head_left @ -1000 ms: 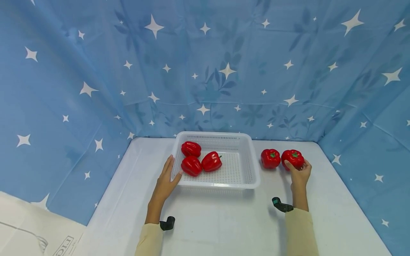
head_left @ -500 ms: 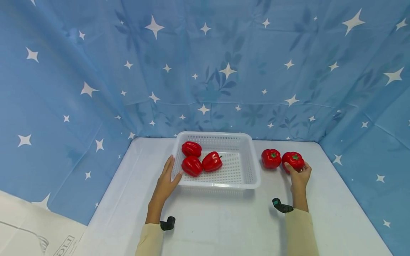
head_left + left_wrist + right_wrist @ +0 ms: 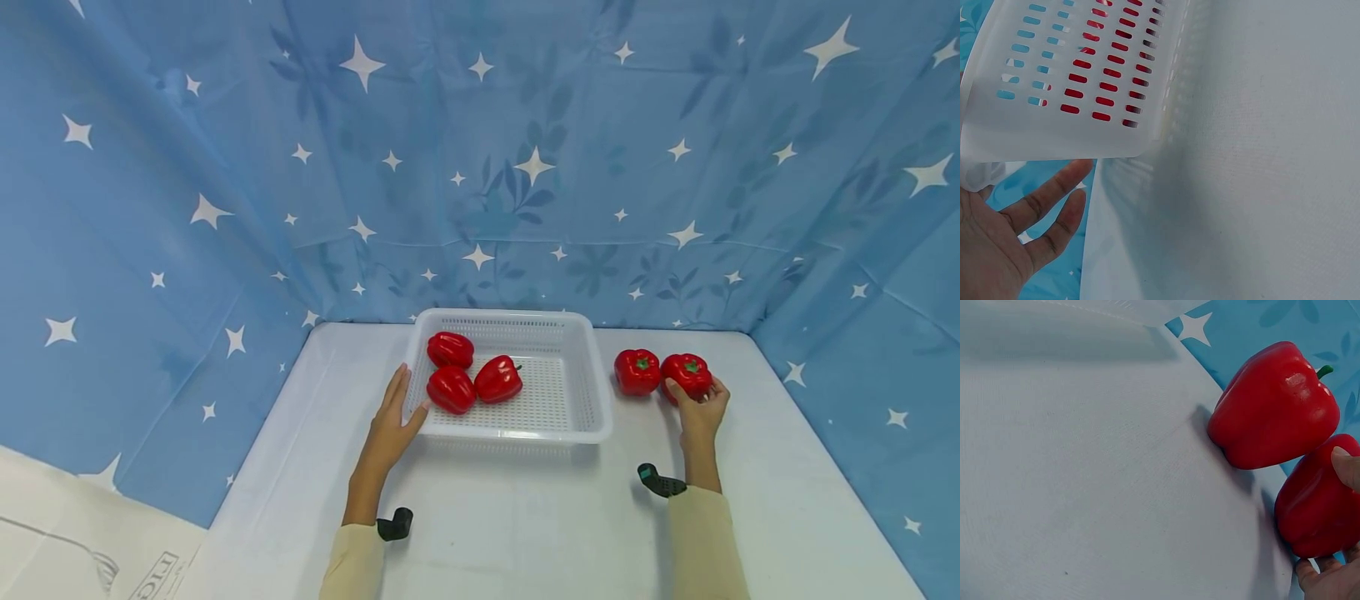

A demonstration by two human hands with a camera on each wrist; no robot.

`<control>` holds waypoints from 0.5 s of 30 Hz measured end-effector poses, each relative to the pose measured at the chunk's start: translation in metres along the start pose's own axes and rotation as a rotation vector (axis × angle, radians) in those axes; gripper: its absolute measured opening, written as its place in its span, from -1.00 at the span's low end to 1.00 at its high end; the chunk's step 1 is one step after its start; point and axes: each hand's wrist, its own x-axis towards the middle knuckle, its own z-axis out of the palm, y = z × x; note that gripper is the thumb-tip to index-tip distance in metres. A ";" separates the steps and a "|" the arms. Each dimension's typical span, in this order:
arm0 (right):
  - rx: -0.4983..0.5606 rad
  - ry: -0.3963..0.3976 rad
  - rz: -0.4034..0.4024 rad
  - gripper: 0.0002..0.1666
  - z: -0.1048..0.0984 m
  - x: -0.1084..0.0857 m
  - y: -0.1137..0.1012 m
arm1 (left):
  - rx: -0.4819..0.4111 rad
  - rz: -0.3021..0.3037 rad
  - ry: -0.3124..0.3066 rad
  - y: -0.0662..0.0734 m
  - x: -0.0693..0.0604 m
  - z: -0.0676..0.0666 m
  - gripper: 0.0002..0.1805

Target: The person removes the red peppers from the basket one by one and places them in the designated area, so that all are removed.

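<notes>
Gripping the rightmost pepper (image 3: 687, 372) between thumb and fingers: right hand (image 3: 702, 410), right of the basket (image 3: 517, 435). Second pepper (image 3: 637, 372) stands close beside it on the tabletop (image 3: 525, 525), stem up. Left hand (image 3: 388, 427), fingers straight, thumb spread wide, at the basket's left end. Three peppers (image 3: 498, 379) lie inside, left half.

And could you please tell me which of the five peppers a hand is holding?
The rightmost pepper, outside the basket: the right hand grips it. Its left neighbour is unheld, as are the three peppers in the basket.
</notes>
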 end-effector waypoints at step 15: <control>0.009 -0.023 -0.025 0.06 0.000 -0.005 -0.002 | 0.000 -0.001 0.006 -0.002 0.001 0.001 -0.19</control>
